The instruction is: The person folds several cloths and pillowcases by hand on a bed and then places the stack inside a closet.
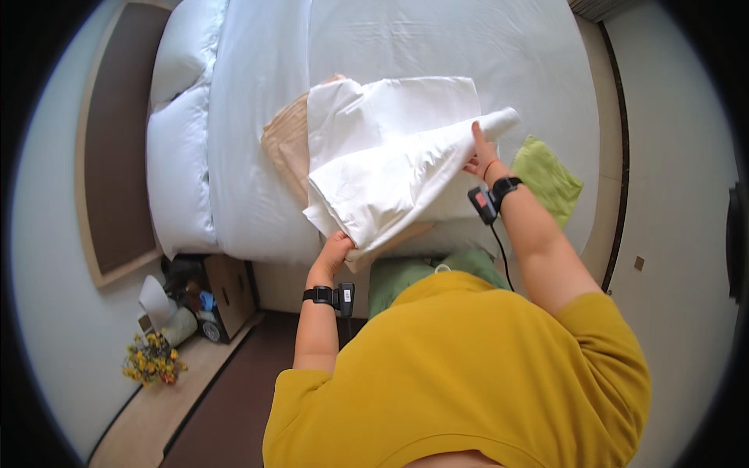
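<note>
A white cloth (374, 183) lies on the bed, its near part lifted and folded over toward the far side. My left hand (335, 252) is closed on the cloth's near left corner, fingers pressed together. At the right end of the raised fold, my right hand (482, 154) grips the cloth, thumb up along it and the other fingers partly behind. Beneath the white cloth is a beige striped cloth (287, 144), mostly covered and showing at the left and near edges. A green cloth (544, 179) lies beside my right forearm.
The bed (530, 47) has a white sheet and white pillows (181, 168) along its left end, by a brown headboard panel (129, 140). A nightstand (226, 292) stands at lower left, near yellow flowers (154, 359). A wall (679, 234) rises at the right.
</note>
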### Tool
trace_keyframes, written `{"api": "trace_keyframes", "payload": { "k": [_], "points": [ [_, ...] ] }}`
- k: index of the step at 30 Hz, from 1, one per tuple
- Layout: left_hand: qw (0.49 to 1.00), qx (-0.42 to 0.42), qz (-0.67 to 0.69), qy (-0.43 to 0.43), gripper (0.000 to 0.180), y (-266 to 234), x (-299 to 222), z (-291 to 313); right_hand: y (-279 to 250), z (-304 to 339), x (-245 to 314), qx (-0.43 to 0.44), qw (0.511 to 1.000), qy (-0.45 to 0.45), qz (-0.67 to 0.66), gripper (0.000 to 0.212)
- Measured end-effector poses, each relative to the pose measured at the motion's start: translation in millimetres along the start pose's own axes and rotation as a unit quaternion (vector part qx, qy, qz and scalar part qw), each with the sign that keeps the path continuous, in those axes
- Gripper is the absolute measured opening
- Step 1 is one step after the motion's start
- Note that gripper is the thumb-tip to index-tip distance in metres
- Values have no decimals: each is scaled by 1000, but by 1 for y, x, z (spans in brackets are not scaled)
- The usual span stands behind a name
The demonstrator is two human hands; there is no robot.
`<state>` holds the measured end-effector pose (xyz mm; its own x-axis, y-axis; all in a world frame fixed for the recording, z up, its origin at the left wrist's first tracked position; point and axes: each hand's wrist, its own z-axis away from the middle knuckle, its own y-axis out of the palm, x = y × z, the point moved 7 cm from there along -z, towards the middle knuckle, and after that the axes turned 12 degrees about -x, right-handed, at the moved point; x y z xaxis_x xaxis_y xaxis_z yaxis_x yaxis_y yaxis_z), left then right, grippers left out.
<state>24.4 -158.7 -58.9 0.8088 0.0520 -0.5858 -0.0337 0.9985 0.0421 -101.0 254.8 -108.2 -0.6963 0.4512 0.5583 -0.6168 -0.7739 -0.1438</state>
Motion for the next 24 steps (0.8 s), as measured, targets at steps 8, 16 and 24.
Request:
{"api": "trace_keyframes", "payload": {
  "k": [8,16,24],
  "points": [
    [998,-61,14,-31,39,-17,115,43,-87,-33,-60,-17,995,16,98,40],
    [956,-246,157,-26,59,41,68,108,-115,16,-68,131,991,39,14,42],
    [962,-34,235,134,50,6,19,223,-202,93,-92,311,932,142,118,50]
  ]
}}
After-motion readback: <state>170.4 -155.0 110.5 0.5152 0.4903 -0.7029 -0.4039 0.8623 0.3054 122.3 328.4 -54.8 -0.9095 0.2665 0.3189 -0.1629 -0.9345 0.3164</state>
